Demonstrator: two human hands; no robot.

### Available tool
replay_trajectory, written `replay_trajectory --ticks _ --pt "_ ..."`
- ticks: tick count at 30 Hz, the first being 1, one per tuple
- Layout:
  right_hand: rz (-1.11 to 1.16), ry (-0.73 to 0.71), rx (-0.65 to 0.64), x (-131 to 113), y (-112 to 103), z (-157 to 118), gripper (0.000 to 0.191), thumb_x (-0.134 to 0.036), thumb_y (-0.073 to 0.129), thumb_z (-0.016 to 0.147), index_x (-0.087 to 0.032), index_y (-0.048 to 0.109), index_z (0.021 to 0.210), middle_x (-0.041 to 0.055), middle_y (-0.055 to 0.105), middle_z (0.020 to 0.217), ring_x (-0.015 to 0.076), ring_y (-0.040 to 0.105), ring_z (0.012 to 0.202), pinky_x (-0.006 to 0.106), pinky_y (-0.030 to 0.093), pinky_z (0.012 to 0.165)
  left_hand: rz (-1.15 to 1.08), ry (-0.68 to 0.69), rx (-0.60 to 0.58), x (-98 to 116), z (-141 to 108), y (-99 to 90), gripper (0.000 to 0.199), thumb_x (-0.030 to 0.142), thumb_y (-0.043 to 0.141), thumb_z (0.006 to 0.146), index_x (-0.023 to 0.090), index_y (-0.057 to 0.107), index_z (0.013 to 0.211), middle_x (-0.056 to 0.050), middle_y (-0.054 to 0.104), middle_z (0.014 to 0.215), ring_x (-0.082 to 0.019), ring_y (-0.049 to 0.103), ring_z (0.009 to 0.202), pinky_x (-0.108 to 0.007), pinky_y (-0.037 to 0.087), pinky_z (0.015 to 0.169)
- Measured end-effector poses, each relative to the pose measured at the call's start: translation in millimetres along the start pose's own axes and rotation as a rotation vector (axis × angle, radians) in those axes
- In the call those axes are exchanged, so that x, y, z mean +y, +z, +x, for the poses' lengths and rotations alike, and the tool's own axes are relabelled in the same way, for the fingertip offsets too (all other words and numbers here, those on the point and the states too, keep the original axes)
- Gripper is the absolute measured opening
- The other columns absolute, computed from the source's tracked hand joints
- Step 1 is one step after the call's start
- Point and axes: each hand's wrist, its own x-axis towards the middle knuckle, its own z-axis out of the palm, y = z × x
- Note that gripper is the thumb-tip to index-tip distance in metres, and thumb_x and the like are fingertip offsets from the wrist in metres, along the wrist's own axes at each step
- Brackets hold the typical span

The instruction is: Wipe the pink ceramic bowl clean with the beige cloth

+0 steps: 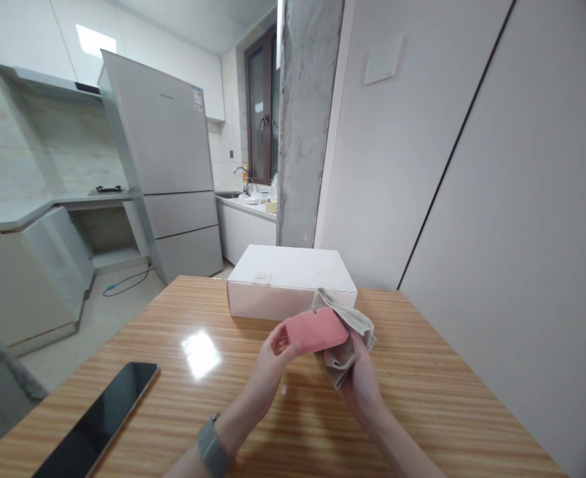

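Observation:
A flat pink case [315,330] with rounded corners and a small notch in its upper edge is held above the table. My left hand [274,353] grips its left end, thumb along the lower edge and fingers behind. At the other end, my right hand [363,380] is closed around a crumpled grey cloth [357,321], which lies against the case's right end and hangs below it. Most of the right fingers are hidden by the cloth. Just behind both hands sits a closed white box [268,299].
On the wooden table [432,398], a dark-screened smartphone [104,417] lies at the front left. A pale wall panel [502,252] rises along the right side. Beyond the table stand a grey refrigerator [173,146] and a kitchen counter [246,222] with a sink.

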Motion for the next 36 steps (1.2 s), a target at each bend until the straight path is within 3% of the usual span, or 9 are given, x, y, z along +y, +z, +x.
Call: replay_trajectory --ticks 2,4,8,11,17,20,25,30,36 --pt "0.035 0.095 -0.077 -5 10 -4 0.034 -0.042 0.073 0.07 -0.023 0.068 0.097 -0.0001 0.075 0.093 0.0191 0.069 0.081 0.03 0.056 0.069 -0.062 0.018 -0.136 3 -1 0.8 0.064 0.052 0.075 0.066 0.016 0.062 0.118 -0.015 0.063 0.12 -0.032 0.053 0.117 -0.043 0.037 0.102" --pt "0.041 0.151 -0.104 -7 14 -4 0.032 -0.04 0.074 0.069 -0.022 0.07 0.094 0.0017 0.076 0.089 0.0217 0.07 0.081 0.034 0.056 0.073 -0.086 0.023 -0.198 6 -1 -1.7 0.068 0.057 0.073 0.064 0.017 0.062 0.118 -0.015 0.063 0.12 -0.034 0.052 0.118 -0.045 0.035 0.104" --pt "0.03 0.28 -0.137 -7 8 5 0.027 -0.031 0.073 0.07 -0.019 0.071 0.093 0.0046 0.076 0.088 0.0233 0.07 0.085 0.035 0.054 0.08 -0.104 -0.023 -0.188 8 2 -9.7 0.072 0.059 0.072 0.065 0.017 0.059 0.122 -0.015 0.061 0.125 -0.034 0.05 0.121 -0.048 0.035 0.104" --pt "0.013 0.355 -0.187 -3 3 9 0.027 -0.036 0.069 0.075 -0.017 0.071 0.095 0.0068 0.076 0.091 0.0239 0.07 0.088 0.035 0.053 0.08 -0.063 -0.055 -0.187 2 3 -9.6 0.075 0.054 0.076 0.061 0.016 0.057 0.122 -0.016 0.06 0.125 -0.035 0.052 0.119 -0.047 0.039 0.102" --pt "0.005 0.229 -0.164 2 1 6 0.039 -0.051 0.069 0.072 -0.019 0.072 0.095 0.0062 0.076 0.091 0.0263 0.069 0.09 0.035 0.056 0.075 0.047 -0.021 -0.055 -8 -2 1.4 0.077 0.044 0.083 0.053 0.014 0.055 0.118 -0.017 0.063 0.119 -0.032 0.059 0.108 -0.041 0.047 0.092" --pt "-0.063 0.142 -0.087 8 -6 3 0.041 -0.051 0.072 0.068 -0.02 0.072 0.096 0.0043 0.076 0.09 0.0255 0.07 0.088 0.033 0.057 0.072 0.082 0.006 -0.016 -6 -2 2.7 0.078 0.039 0.085 0.052 0.014 0.053 0.119 -0.017 0.062 0.119 -0.029 0.06 0.105 -0.039 0.048 0.088" --pt "-0.212 -0.009 -0.023 26 -22 3 0.043 -0.048 0.078 0.062 -0.023 0.07 0.097 0.0005 0.075 0.078 0.0229 0.071 0.078 0.027 0.057 0.06 0.178 -0.018 0.155 -5 1 -2.5 0.07 0.037 0.084 0.053 0.013 0.056 0.112 -0.015 0.066 0.11 -0.027 0.061 0.101 -0.038 0.047 0.089" --pt "-0.077 0.027 0.015 21 -14 7 0.041 -0.044 0.08 0.059 -0.02 0.069 0.09 -0.0015 0.073 0.069 0.0173 0.068 0.058 0.023 0.052 0.046 -0.027 -0.243 0.103 -6 4 -5.9 0.055 0.056 0.062 0.073 0.016 0.062 0.11 -0.012 0.063 0.119 -0.028 0.058 0.109 -0.04 0.046 0.092" --pt "0.079 0.151 -0.061 5 -4 2 0.039 -0.044 0.078 0.062 -0.018 0.069 0.091 0.0021 0.075 0.08 0.0178 0.066 0.061 0.027 0.053 0.051 0.033 -0.079 0.117 -8 0 -1.0 0.058 0.045 0.071 0.072 0.017 0.056 0.12 -0.013 0.063 0.118 -0.027 0.057 0.11 -0.038 0.043 0.095"
